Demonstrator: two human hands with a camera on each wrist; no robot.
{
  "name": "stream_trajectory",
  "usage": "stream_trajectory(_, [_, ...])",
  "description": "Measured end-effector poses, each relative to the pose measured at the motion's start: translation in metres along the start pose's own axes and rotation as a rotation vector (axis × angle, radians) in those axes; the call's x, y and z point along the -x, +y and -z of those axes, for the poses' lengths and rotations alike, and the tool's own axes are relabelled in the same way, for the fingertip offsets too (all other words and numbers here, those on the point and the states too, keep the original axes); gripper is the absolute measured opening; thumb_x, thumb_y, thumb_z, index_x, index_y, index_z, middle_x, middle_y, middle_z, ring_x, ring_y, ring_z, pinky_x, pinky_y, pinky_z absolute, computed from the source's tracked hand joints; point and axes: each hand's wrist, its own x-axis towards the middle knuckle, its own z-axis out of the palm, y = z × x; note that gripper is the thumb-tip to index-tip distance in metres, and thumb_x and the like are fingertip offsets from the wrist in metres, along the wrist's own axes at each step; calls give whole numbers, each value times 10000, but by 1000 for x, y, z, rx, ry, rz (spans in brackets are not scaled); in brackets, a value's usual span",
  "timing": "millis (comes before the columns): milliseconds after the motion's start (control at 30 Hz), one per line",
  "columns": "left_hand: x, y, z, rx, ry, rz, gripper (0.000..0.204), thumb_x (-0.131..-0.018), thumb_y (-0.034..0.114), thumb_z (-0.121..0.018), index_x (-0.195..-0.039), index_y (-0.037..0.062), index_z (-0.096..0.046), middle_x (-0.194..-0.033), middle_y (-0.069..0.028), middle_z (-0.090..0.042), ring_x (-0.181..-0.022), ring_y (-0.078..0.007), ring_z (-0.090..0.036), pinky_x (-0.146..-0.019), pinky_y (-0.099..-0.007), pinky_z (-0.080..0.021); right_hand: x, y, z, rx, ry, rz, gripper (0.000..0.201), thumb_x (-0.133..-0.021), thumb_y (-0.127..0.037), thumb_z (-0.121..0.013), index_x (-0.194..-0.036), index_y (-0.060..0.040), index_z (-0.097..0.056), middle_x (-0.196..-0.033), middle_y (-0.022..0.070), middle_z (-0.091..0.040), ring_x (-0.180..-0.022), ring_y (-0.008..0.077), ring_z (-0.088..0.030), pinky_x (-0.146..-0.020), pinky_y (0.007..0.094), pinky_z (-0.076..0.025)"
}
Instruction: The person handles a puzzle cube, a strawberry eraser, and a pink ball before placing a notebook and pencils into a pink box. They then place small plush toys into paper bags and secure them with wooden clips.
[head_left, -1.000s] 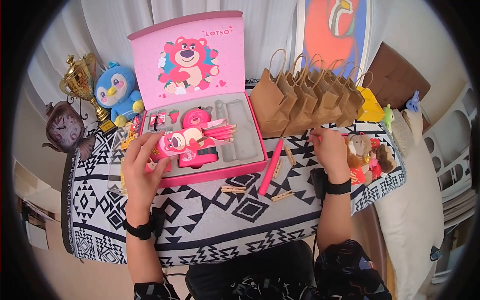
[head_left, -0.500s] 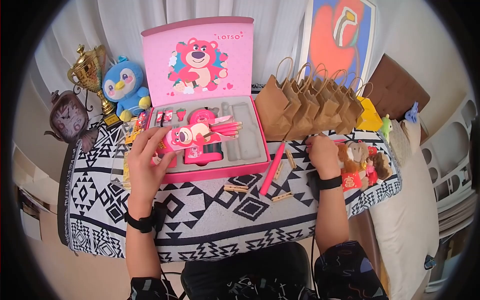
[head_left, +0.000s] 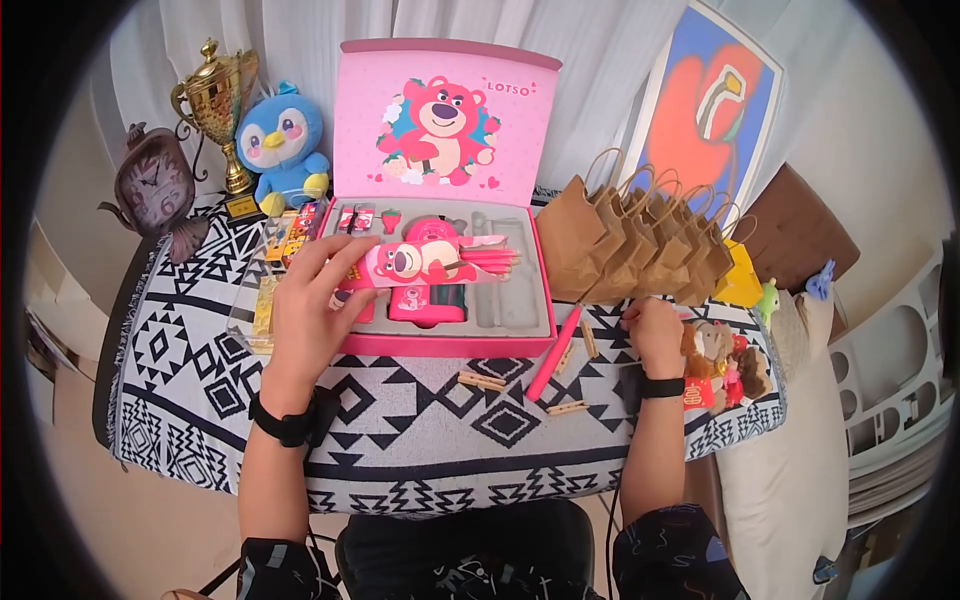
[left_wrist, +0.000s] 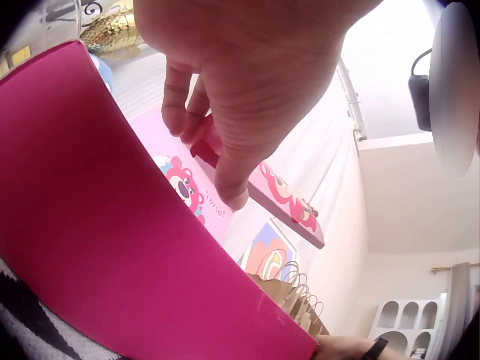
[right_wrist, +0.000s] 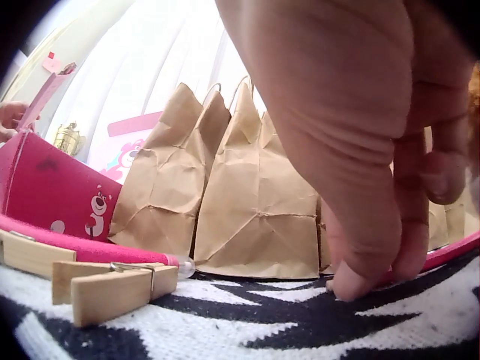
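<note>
My left hand grips a pink pencil box printed with a bear, thumb on the near side and fingers on the far side. Several pink pencils stick out of its right end, above the pink gift box. Down on the cloth, right of the paper bags, my right hand pinches a slim pink pencil; the hand hides its middle. Between the hands lie a thick pink pen and several wooden clothespins.
Brown paper bags stand in a row behind the right hand. Small plush toys lie right of it. A blue plush penguin, a gold trophy and a clock stand back left. The gift box lid stands upright.
The head view has turned, shifting the scene. My left hand keeps the pencil box over the gift box. My right hand sits slightly nearer the thick pink pen.
</note>
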Motion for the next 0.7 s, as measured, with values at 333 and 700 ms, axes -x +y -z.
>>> stream_trajectory(333, [0, 0, 4, 1, 30, -6, 593, -727, 107, -873, -1295, 140, -705, -1181, -87, -678, -1049, -307, -667, -855, -408, -572, 10, -54, 36, -460, 329, 357, 140, -942, -52, -687, -1079, -62, -719, -942, 112, -734, -854, 240, -718, -712, 369, -553])
stream_trajectory(700, [2, 1, 4, -8, -27, -13, 593, -733, 93, -855, -1301, 149, -692, -1169, -93, -677, -1073, -312, -660, -897, -437, -556, 19, -50, 56, -1933, 629, 204, 221, -1051, -157, -663, -1224, -38, -594, -1114, 100, -708, -866, 138, -662, -781, 246, -542])
